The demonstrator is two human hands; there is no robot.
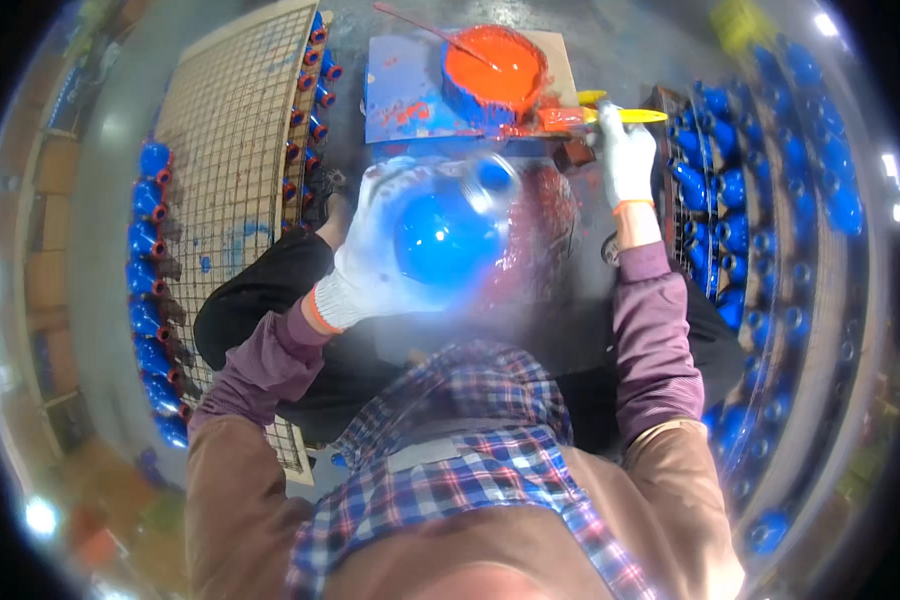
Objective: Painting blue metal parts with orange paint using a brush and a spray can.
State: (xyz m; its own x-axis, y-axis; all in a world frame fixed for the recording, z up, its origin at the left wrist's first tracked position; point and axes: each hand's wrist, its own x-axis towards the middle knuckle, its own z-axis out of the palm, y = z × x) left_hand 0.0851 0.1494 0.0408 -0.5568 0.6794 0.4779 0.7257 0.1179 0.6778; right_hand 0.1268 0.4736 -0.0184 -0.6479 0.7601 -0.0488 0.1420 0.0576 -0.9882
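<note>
My left hand (375, 265), in a white knit glove, is closed around a glossy blue vase (445, 235) with a round body. The vase is tilted, its neck and mouth pointing away and to the right; it looks blurred. In my gloved right hand (627, 160) is a paintbrush (642, 115) with a yellow handle, its red-coated head pointing left. Just beyond the vase, a tub of orange-red paint (495, 68) stands on a paint-spattered board (395, 85). A thin red stick (425, 27) leans in the paint.
Left of me, a wire-mesh rack (235, 130) lies between rows of blue vases with red mouths (150, 270). On my right stand many blue vases (715, 190) on racks, their mouths without red. A red-smeared surface (540, 225) lies below the held vase.
</note>
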